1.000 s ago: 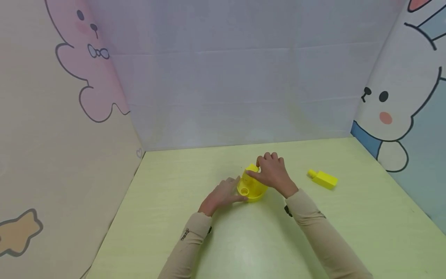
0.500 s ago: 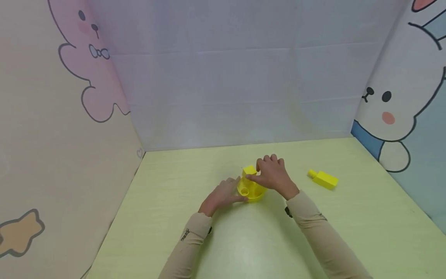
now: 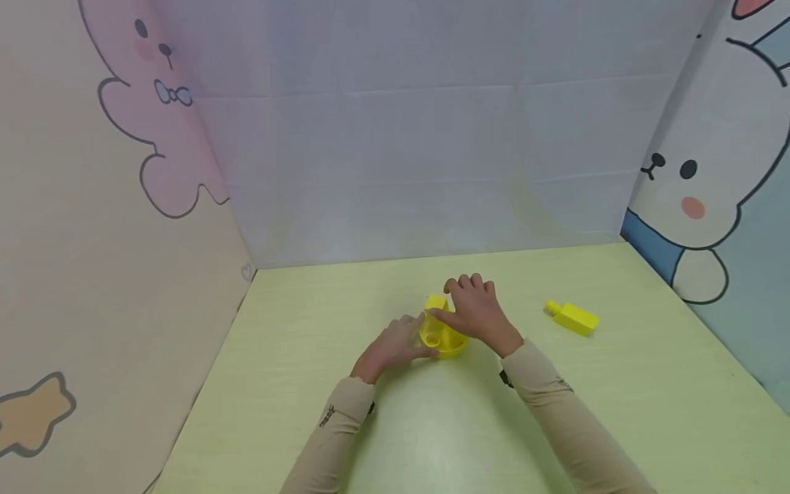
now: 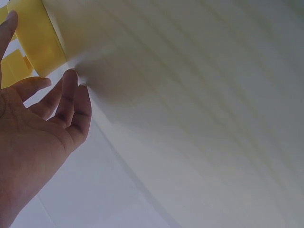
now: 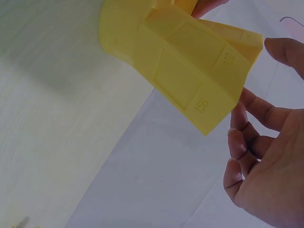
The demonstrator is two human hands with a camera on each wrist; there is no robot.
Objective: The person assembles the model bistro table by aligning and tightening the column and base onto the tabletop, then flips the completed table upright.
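Note:
A round yellow bowl stands mid-table, holding yellow bottle-shaped blocks. One of them shows a round open mouth near the front rim. My left hand grips the bowl's left side; in the left wrist view, thumb and index finger touch its yellow wall. A square-sided block marked 156 sticks out of the bowl in the right wrist view, with another end beside it. My right hand hovers around these ends, fingers loosely bent. Its index finger meets a corner; the thumb looks slightly apart.
Another yellow bottle-shaped block lies on its side at the right of the pale table. A plain whitish sheet closes off the back. Side panels with cartoon animals flank the table.
The upright block end in the bowl has shifted left and straightened. My right hand has moved slightly left alongside it. Left hand, bowl and the lying block stay in place.

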